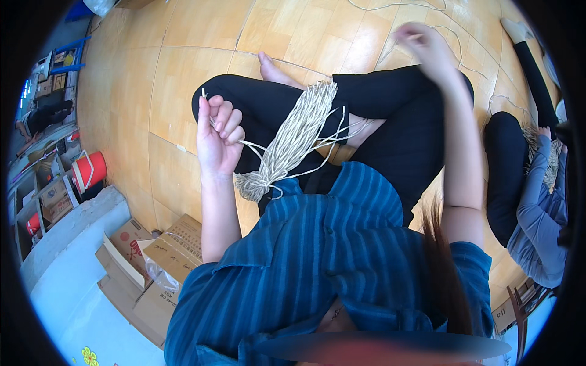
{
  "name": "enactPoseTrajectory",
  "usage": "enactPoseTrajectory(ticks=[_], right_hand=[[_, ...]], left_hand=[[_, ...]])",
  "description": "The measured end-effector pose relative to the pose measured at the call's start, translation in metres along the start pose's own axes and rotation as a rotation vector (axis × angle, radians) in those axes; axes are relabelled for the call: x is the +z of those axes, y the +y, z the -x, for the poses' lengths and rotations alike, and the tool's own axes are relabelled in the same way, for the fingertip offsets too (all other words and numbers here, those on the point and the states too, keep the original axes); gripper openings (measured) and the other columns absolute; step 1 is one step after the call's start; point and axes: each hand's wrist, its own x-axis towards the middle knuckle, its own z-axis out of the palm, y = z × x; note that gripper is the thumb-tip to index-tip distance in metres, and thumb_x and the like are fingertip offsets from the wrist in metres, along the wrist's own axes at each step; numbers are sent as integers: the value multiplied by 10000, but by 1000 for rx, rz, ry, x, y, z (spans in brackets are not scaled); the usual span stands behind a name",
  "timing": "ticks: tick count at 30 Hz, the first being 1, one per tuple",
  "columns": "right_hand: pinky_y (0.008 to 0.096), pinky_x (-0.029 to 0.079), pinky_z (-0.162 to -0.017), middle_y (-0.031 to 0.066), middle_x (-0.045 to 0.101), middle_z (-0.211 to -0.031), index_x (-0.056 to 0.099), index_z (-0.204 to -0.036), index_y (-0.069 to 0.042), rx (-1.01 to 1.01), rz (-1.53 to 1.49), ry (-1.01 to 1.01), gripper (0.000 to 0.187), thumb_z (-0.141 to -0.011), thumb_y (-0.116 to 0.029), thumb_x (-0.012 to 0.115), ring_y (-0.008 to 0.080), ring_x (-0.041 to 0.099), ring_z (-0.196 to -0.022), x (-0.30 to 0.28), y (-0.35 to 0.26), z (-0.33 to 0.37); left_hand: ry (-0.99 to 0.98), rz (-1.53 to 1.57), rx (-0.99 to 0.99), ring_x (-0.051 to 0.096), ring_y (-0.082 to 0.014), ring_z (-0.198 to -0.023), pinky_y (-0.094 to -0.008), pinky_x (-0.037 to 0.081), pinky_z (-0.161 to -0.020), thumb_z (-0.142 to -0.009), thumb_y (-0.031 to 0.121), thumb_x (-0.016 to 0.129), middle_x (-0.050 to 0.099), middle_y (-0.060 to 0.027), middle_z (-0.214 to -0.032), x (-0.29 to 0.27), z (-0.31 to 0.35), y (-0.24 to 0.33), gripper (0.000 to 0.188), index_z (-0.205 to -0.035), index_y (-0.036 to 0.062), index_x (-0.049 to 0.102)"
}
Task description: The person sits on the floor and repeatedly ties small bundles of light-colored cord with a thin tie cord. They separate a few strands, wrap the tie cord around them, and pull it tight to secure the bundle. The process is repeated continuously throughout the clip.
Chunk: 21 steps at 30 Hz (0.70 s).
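Note:
A bundle of pale straw-coloured twisted cords (298, 129) lies slantwise across my lap, gathered into a knot at its near left end. Several loose cords trail from its right side. My left hand (221, 131) is raised left of the bundle, with thumb and curled fingers closed on a cord; its short end sticks up above the thumb. From that hand, cord runs down to the bundle's knotted end. Out to the far right, above my knee, my right hand (427, 52) is blurred by motion. Its fingers look bent, but whether they hold a cord cannot be made out.
Thin cords (461, 52) curl over the wooden floor (189, 91) beyond my right hand. Another person (537, 201) sits at the right with similar cords in the lap. Cardboard boxes (174, 247) stand at my left, and a red bucket (90, 169) is farther off by shelves.

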Motion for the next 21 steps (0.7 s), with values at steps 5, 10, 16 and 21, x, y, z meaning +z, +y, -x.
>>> enactPoseTrajectory(ticks=[5, 10, 16, 21], right_hand=[[365, 513, -684, 159, 656, -774, 706, -744, -13, 138, 73, -229, 494, -737, -507, 718, 275, 650, -732, 142, -75, 1], [334, 516, -642, 133, 652, -642, 711, -702, -22, 227, 101, -381, 505, -693, -527, 732, 245, 643, -609, 178, -97, 14], [300, 500, -687, 132, 670, -750, 717, -804, -1, 359, -292, -491, 296, -719, -282, 755, 179, 650, -719, 173, -89, 20], [237, 473, -646, 67, 660, -803, 703, -884, 4, 238, -256, -174, 165, -793, -133, 706, 105, 589, -684, 153, -116, 32]], left_hand=[[-29, -14, 55, 257, -57, -527, -180, 210, -406, -1029, 311, 377, 327, 21, -636, 5, 10, 18, 337, -958, 35, 556], [109, -257, 98, 235, -38, -516, -179, 178, -404, -1033, 334, 358, 302, 44, -608, -5, 23, 25, 394, -975, 30, 603], [97, -192, 88, 245, -33, -509, -178, 192, -417, -1033, 324, 362, 316, 48, -604, -14, 18, 18, 389, -979, 24, 603], [248, -457, 39, 280, -10, -512, -173, 204, -435, -1022, 319, 407, 422, 55, -664, -1, 17, 0, 392, -1063, -17, 603]])
